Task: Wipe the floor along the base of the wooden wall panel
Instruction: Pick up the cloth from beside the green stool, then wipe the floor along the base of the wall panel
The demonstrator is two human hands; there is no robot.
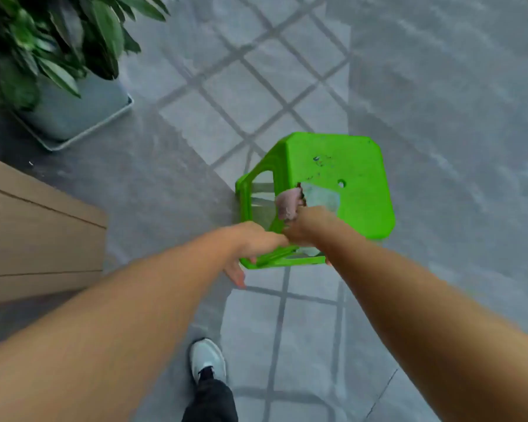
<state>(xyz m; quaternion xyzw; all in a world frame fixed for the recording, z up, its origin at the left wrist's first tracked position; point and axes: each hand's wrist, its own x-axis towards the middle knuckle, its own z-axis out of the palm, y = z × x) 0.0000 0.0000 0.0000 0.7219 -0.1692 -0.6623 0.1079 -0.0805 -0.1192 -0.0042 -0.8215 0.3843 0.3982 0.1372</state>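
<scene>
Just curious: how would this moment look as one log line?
left hand: on stool edge | right hand: holding rag | panel: unwiped

We see grey tiled floor (195, 123), dark grout lines, darker plain strip beside wall. Wooden wall panel (37, 233) at left, tan horizontal planks, base meeting floor. We see pinkish crumpled rag (288, 203) bunched at right hand, above green stool, off floor.
</scene>
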